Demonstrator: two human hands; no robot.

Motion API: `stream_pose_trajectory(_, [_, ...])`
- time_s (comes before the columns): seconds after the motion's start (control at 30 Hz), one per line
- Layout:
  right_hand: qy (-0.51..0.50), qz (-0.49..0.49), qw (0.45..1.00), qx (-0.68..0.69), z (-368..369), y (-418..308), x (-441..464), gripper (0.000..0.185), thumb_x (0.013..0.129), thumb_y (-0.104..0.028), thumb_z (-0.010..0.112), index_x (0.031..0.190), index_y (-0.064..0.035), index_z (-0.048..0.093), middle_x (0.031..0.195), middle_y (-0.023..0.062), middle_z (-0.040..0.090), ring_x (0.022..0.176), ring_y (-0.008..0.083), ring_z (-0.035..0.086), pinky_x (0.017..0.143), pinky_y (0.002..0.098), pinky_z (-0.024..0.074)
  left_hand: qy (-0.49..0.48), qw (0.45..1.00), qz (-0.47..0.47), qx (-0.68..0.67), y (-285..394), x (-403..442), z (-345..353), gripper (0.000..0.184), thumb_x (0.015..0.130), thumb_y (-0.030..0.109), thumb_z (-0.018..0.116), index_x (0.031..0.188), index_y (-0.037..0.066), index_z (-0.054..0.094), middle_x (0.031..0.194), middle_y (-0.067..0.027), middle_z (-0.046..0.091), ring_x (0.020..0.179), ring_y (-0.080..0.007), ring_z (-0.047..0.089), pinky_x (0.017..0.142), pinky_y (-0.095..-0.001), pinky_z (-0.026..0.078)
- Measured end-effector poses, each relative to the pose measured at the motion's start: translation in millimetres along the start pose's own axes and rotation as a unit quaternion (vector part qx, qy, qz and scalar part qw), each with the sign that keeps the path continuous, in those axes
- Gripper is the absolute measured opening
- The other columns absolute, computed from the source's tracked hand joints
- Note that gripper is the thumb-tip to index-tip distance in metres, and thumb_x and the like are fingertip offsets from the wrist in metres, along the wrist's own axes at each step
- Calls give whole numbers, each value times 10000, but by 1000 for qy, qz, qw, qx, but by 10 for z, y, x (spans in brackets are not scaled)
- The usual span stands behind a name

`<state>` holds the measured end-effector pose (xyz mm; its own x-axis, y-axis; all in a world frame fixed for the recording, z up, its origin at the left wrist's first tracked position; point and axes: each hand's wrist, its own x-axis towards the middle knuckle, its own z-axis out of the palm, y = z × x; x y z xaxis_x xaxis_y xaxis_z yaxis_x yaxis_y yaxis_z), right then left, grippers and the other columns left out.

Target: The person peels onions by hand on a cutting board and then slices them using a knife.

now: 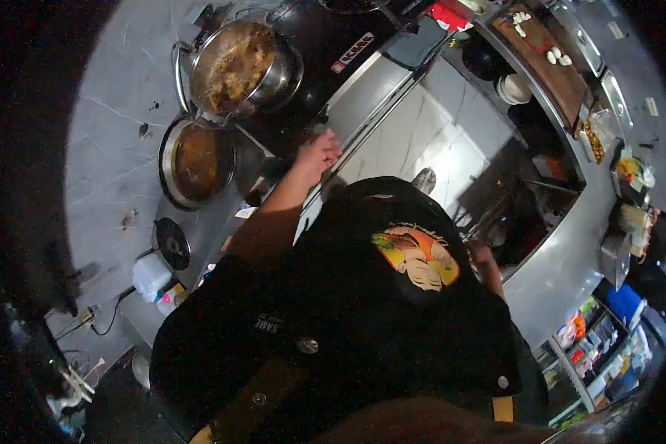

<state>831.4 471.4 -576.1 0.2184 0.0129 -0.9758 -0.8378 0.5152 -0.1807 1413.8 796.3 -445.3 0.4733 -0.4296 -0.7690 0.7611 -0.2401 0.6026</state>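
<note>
My left hand (320, 154) is at the front edge of the black stove, close beside a dark knob (321, 118). Its fingers are loosely bent and a little apart, with nothing visible in them. Near my right side, my right hand (484, 260) hangs in shadow by the steel counter; its fingers are too dark to read. A steel pot (281, 80) of bubbling brown food stands on the stove. Below it in view, a round pan (169, 174) holds brown liquid. My black apron (333, 266) fills the lower middle.
Pale floor tiles (436, 111) lie between stove and counter. Along the right runs a steel counter (551, 285) with a brown board (551, 74) bearing white pieces. White bowls (513, 89) sit on a shelf beneath. A dark round lid (172, 243) lies at the left.
</note>
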Motion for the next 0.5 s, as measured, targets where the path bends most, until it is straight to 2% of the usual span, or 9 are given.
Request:
stream_pose_trajectory(0.07, [-88,-2,982,165,-408,-236,-73,359,1030,-386,656,1280,-129,679,902,42,704,699,124,661,581,302,513,84,993,-4,-83,31,176,127,584,1061,507,657,1466,103,540,1382,-83,627,1133,-240,642,988,-403,534])
stream_pose_trajectory(0.13, [58,-107,992,-34,-808,-468,-135,331,1042,-365,634,1214,-84,665,910,32,702,681,128,655,552,304,494,129,986,21,-105,43,312,233,606,1054,517,667,1473,99,538,1394,-78,621,1164,-240,628,1012,-411,522])
stream_pose_trajectory(0.23, [36,-127,990,-55,-1270,-946,-418,338,1031,-372,647,1226,-97,663,944,39,717,708,139,667,572,311,503,178,971,66,-144,-19,411,260,628,1043,520,690,1478,93,538,1401,-61,609,1267,-254,582,1090,-438,480])
stream_pose_trajectory(0.3, [23,-147,986,-69,-1472,-1176,-575,347,1020,-380,660,1237,-110,660,978,46,732,734,150,679,592,318,512,184,952,91,-226,-108,425,252,459,1038,415,731,1368,115,622,1291,-54,646,1169,-239,610,1040,-399,507])
stream_pose_trajectory(0.33, [19,-158,984,-75,-1529,-1213,-554,352,1014,-384,667,1243,-116,659,995,50,740,748,155,685,602,322,517,208,952,76,-210,-36,341,353,445,1038,387,733,1370,106,637,1340,-62,629,1217,-228,600,1039,-387,509])
stream_pose_trajectory(0.37, [12,-155,985,-71,-1551,-1215,-509,352,1014,-384,667,1243,-116,659,995,50,740,748,155,685,602,322,517,136,971,160,-117,-259,584,30,442,1054,382,706,1380,94,627,1340,-75,637,1237,-248,601,1067,-419,501])
stream_pose_trajectory(0.43, [25,-135,990,-39,-1682,-1183,-425,349,997,-390,687,1247,-148,650,1013,45,742,764,166,695,589,335,515,5,934,355,29,-651,1022,-523,438,1085,371,651,1401,70,606,1341,-100,652,1277,-286,605,1124,-483,485])
stream_pose_trajectory(0.47, [27,-135,990,-35,-1832,-1048,-218,349,997,-390,687,1247,-148,650,1013,45,742,764,166,695,589,335,515,154,966,154,-137,-223,477,69,294,1110,270,582,1280,46,666,1244,-110,714,1217,-304,645,1101,-475,505])
stream_pose_trajectory(0.5, [-17,-95,994,53,-1942,-878,47,334,1003,-391,679,1237,-154,647,1017,37,739,772,164,696,586,336,513,151,967,153,-135,-197,505,59,294,1110,270,582,1280,46,666,1244,-110,714,1217,-304,645,1101,-475,505])
